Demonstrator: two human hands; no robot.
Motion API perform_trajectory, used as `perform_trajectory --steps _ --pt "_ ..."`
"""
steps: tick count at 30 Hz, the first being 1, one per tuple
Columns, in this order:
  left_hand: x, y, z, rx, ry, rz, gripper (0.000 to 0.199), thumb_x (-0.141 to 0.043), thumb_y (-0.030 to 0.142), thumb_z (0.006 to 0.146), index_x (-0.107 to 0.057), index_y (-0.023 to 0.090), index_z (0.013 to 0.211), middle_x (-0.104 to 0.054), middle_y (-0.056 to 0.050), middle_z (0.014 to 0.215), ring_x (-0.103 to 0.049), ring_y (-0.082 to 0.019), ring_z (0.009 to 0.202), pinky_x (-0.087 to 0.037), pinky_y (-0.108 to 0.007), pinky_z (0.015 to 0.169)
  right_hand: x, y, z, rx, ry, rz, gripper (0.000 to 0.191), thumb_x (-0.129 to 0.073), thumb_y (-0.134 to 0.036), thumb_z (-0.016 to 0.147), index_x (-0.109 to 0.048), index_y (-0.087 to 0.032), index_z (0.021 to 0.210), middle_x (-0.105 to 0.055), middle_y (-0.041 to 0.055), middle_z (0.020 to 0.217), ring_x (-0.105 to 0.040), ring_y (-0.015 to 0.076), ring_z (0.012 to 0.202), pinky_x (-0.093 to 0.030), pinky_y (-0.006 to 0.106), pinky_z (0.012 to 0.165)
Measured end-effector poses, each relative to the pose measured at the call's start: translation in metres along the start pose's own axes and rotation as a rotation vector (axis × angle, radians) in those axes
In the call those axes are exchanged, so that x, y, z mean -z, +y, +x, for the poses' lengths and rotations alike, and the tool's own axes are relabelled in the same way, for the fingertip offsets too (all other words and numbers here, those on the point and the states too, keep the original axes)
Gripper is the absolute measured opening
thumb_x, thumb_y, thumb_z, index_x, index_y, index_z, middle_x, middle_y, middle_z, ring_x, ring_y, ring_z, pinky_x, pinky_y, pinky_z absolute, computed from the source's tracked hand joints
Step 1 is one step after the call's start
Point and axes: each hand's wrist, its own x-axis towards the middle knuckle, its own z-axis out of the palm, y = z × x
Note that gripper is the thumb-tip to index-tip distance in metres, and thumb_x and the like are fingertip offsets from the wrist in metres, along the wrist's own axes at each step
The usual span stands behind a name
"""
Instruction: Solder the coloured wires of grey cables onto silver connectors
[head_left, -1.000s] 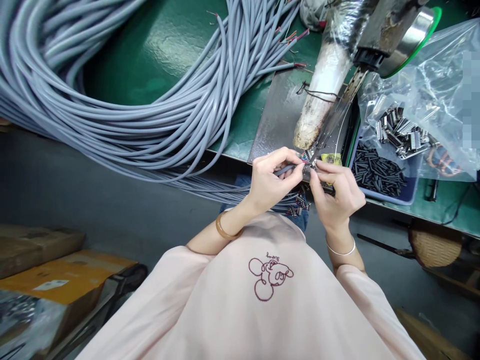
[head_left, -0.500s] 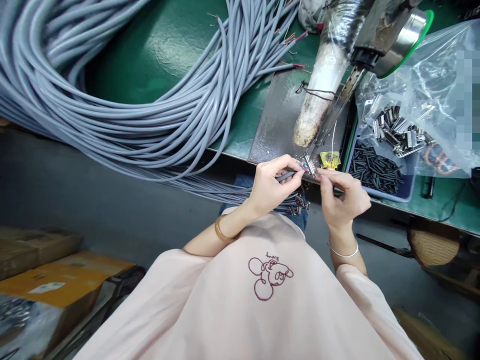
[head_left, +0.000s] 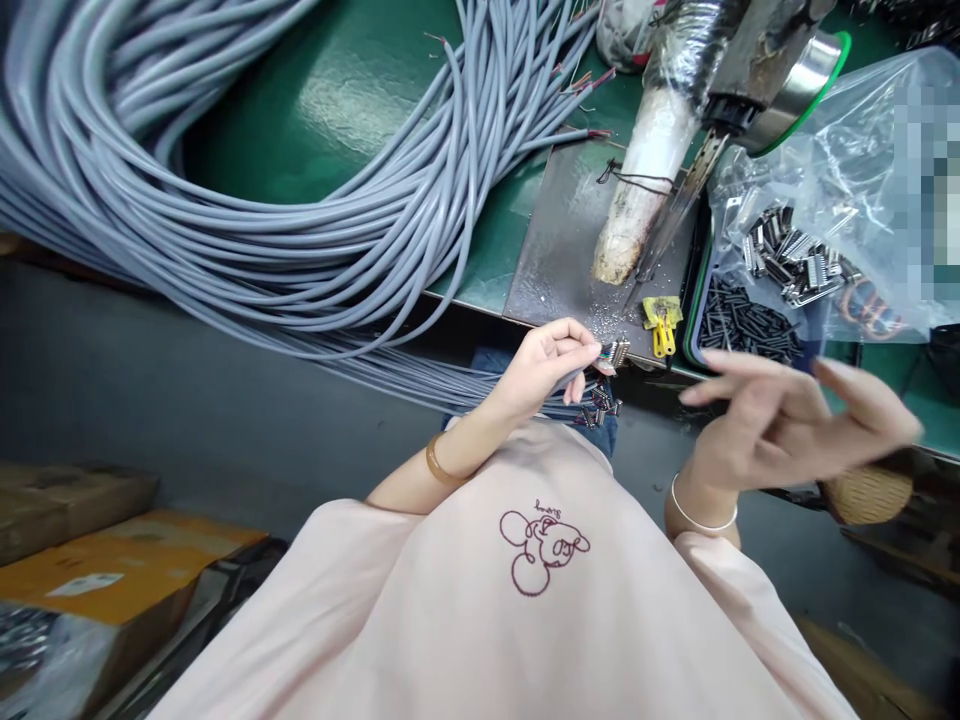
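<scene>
Pinched in my left hand (head_left: 546,368) is the end of a grey cable, mostly hidden by the fingers. A small metal multi-pin connector (head_left: 618,354) with coloured wires sticks out past my fingertips, at the front edge of the dark metal plate (head_left: 562,215). My right hand (head_left: 787,425) is off to the right, blurred, with its fingers spread and nothing visible in them. It hovers in front of the blue bin (head_left: 697,330) of short black tubes (head_left: 742,318). On the plate's edge, between my hands, lies a yellow clip-like piece (head_left: 663,325).
A large bundle of grey cables (head_left: 322,245) covers the left of the green bench. Above the plate hang a wrapped white rod (head_left: 637,200) and a metal arm with a spool (head_left: 799,95). Metal connectors (head_left: 795,255) lie in a clear bag (head_left: 855,140). Finished-looking cable ends (head_left: 598,408) rest on my lap.
My right hand has left the plate's edge and swung right, its fingers opening. My left hand has kept the cable, and the connector has shifted slightly toward me. The yellow piece shows more fully.
</scene>
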Motion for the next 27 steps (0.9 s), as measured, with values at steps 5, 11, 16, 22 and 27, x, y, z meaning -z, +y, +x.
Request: perform_trajectory --steps 5,11,16,22,27 --pt "0.003 -0.004 -0.003 -0.037 0.005 0.015 0.033 -0.080 0.038 0.080 -0.056 0.016 0.085 -0.073 -0.001 0.069 -0.056 -0.007 0.036 -0.039 -0.016 0.034 -0.021 -0.020 0.010 -0.003 -0.097 -0.082 0.009 -0.067 -0.022 0.092 -0.063 -0.022 0.100 -0.076 -0.0002 0.091 -0.076 0.0159 0.077 -0.063 0.029 0.068" --pt "-0.006 -0.004 -0.005 -0.247 0.125 0.212 0.025 -0.079 0.033 0.081 -0.063 0.014 0.082 -0.065 0.002 0.065 -0.055 -0.004 0.045 -0.045 -0.015 0.043 -0.032 -0.017 0.009 0.163 -0.252 -0.148 0.007 -0.066 -0.015 0.090 -0.063 -0.022 0.091 -0.077 0.0011 0.098 -0.075 0.0132 0.085 -0.060 0.024 0.072" --pt "-0.009 -0.004 0.002 -0.476 0.257 0.406 0.016 -0.077 0.027 0.082 -0.069 0.014 0.086 -0.070 -0.002 0.081 -0.061 -0.005 0.060 -0.050 -0.016 0.057 -0.050 -0.002 0.006 0.285 -0.153 -0.127 0.013 -0.066 -0.010 0.088 -0.061 -0.022 0.090 -0.077 0.0021 0.096 -0.074 0.0144 0.087 -0.060 0.027 0.077" --pt "-0.008 0.001 0.013 -0.578 0.306 0.555 0.010 -0.072 0.025 0.086 -0.071 0.015 0.086 -0.071 -0.002 0.079 -0.061 -0.007 0.062 -0.049 -0.018 0.059 -0.058 0.009 0.010 0.300 -0.128 -0.147 0.011 -0.065 -0.014 0.089 -0.058 -0.023 0.088 -0.077 0.0035 0.103 -0.075 0.0168 0.093 -0.061 0.031 0.080" --pt "-0.011 0.007 0.016 -0.637 0.327 0.632 0.007 -0.070 0.023 0.087 -0.071 0.016 0.085 -0.072 -0.001 0.080 -0.061 -0.007 0.064 -0.050 -0.018 0.063 -0.058 0.010 0.015 0.301 -0.119 -0.136 0.012 -0.066 -0.014 0.087 -0.059 -0.023 0.089 -0.077 0.0030 0.104 -0.075 0.0170 0.093 -0.062 0.032 0.081"
